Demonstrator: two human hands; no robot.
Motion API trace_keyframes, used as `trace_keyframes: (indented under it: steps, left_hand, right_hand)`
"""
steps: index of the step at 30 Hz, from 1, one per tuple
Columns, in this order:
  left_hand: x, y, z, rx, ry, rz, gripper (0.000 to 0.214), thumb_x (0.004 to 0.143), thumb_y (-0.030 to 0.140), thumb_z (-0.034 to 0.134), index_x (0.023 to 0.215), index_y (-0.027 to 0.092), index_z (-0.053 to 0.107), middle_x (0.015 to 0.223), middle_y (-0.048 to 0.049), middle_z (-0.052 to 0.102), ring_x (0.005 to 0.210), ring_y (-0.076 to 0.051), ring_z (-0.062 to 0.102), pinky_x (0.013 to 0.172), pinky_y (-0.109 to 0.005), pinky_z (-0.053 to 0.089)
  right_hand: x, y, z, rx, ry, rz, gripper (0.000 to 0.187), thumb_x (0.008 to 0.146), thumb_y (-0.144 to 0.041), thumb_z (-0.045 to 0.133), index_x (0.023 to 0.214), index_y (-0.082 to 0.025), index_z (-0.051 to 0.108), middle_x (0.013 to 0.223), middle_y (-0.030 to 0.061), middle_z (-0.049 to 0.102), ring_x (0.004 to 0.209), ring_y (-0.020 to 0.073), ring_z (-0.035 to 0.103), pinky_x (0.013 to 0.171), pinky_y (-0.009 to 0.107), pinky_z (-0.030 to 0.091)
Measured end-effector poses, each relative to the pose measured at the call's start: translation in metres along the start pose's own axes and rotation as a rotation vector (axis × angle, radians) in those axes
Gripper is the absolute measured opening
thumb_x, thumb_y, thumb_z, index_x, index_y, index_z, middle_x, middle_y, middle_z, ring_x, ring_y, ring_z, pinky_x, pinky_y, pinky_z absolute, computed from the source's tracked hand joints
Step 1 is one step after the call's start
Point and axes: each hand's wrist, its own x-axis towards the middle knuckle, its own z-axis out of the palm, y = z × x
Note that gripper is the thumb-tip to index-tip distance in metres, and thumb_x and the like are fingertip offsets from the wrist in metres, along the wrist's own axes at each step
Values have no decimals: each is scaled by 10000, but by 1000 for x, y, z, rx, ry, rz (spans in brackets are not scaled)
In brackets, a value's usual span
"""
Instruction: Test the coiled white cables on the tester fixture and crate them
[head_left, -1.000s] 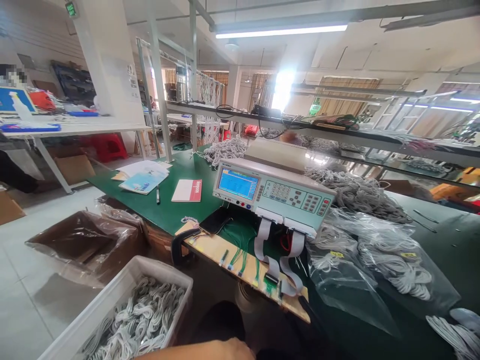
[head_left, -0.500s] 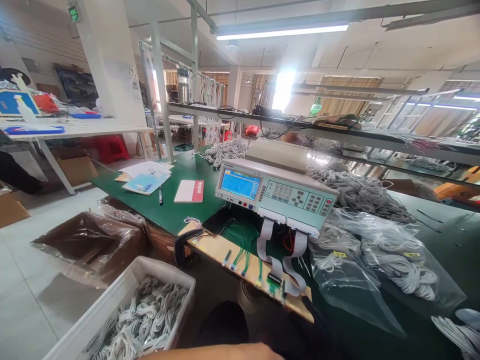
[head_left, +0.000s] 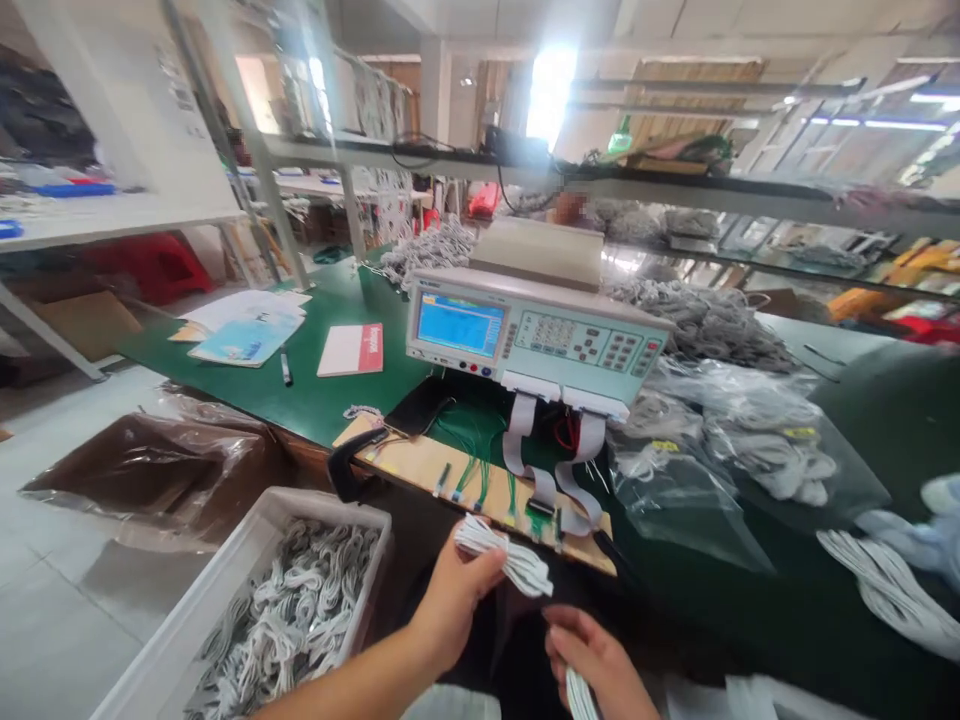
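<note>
My left hand [head_left: 454, 590] is closed around a coiled bundle of white cable [head_left: 517, 562], its thumb across the top. To the right and lower, my right hand [head_left: 592, 660] has curled fingers, and white cable strands [head_left: 580, 690] come out beneath it toward the bottom edge. Whether these strands belong to the same bundle is not visible. Beyond both hands lies a wooden board [head_left: 409, 468] with small connectors, green wires and grey ribbon cables running to a bench tester [head_left: 540, 340] with a lit blue screen.
A white plastic bin [head_left: 169, 640] full of coiled cables stands at lower left, beside a plastic-lined cardboard box [head_left: 142, 480]. Clear bags of cable [head_left: 780, 450] and a loose cable bundle [head_left: 892, 590] lie on the green table [head_left: 330, 310]. A black clamp [head_left: 345, 465] grips the board's left end.
Both hands have come into view with white cable; before, only part of a forearm showed at the bottom edge. The camera view has tilted down and shifted.
</note>
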Motion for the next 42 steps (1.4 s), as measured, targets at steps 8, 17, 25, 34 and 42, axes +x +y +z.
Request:
trace_keyframes:
  steps: [8, 17, 25, 34, 42]
  left_hand:
    - [-19, -17, -3, 154, -300, -106, 328, 667, 347, 593, 926, 173, 492, 948, -66, 551, 866, -182, 514, 762, -287, 374]
    - [-16, -33, -4, 380, -461, -396, 329, 598, 273, 665, 879, 125, 582, 831, -65, 604, 810, -182, 528, 758, -288, 353]
    - [-19, -39, 0, 48, -369, -657, 432, 691, 550, 438, 800, 155, 574, 748, -41, 584, 709, -147, 524, 649, -246, 361]
    - [-9, -39, -8, 226, -337, -552, 214, 563, 223, 680, 715, 115, 575, 614, 5, 516, 510, -57, 432, 497, -180, 288]
    - [-1, -50, -12, 304, -237, -361, 294, 503, 215, 722, 723, 117, 553, 591, 7, 520, 518, -73, 444, 531, -202, 319]
  right_hand:
    - [6, -6, 6, 200, 151, -159, 296, 714, -336, 594, 959, -178, 544, 627, -16, 566, 423, 54, 408, 383, 163, 302]
    - [-12, -11, -3, -368, 198, -491, 235, 691, -299, 585, 897, -187, 579, 769, 30, 620, 664, 167, 554, 627, 257, 428]
    - [-22, -9, -1, -229, 136, -493, 131, 733, -316, 525, 762, -188, 529, 663, -4, 542, 574, 144, 519, 536, 236, 427]
    - [-17, 1, -1, -448, 286, -636, 196, 724, -304, 564, 884, -207, 622, 935, 62, 575, 724, 180, 544, 667, 265, 425]
    - [-14, -4, -1, -166, 15, -394, 223, 720, -337, 568, 838, -157, 627, 779, 50, 635, 738, 202, 566, 663, 279, 437]
